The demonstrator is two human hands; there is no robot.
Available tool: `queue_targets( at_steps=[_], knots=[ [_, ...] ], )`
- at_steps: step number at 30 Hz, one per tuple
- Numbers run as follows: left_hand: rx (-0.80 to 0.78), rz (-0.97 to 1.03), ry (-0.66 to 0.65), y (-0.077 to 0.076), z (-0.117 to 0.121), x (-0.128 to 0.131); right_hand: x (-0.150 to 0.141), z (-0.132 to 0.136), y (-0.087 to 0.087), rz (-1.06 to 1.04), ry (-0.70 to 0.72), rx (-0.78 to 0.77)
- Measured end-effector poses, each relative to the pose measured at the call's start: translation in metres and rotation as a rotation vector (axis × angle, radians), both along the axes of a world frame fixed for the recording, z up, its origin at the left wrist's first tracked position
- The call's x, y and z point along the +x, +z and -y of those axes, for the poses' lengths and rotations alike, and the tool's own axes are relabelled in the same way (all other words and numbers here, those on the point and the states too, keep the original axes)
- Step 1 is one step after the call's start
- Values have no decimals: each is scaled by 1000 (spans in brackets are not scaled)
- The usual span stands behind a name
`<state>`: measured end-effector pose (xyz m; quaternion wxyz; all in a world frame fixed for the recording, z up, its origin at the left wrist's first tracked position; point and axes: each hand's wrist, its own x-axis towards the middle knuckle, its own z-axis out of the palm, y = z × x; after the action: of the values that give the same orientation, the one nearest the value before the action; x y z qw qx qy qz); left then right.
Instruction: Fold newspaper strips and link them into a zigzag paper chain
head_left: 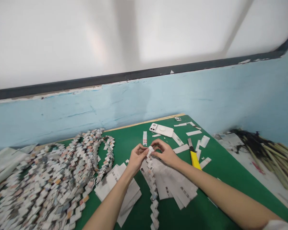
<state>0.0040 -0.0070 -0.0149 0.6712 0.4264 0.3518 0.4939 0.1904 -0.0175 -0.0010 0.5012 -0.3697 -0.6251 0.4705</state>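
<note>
Above the middle of the green table (134,135), the left hand (137,158) pinches the upper end of a folded paper chain (154,206) between thumb and fingertips, and the right hand (167,155) grasps the same end link from the other side. The chain hangs down between the forearms towards the table's near edge, which is out of view. If either pinch slackens, the end link could spring open or skew, and the trailing length could tug it out of line. The paper sheets (168,180) just below the hands lie loose and fanned, so a dragging wrist might scatter them. The yellow utility knife (195,159) lies near the right forearm, towards the right edge; I cannot tell whether its blade is exposed, but a careless sweep could nick skin. Around it and towards the far right corner, paper strips (194,133) lie where a sleeve might brush them off. Along the left side, the heaped chain (55,185) could snag and tangle with the held one.
</note>
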Motion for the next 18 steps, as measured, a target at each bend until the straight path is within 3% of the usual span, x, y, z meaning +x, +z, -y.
queue_targets(
  at_steps=[8,18],
  knots=[
    [46,-44,-1,-3,3,-3,-2,4,3,-45,-4,7],
    [93,-146,15,6,7,-2,1,7,2,-64,-9,-49]
  ],
)
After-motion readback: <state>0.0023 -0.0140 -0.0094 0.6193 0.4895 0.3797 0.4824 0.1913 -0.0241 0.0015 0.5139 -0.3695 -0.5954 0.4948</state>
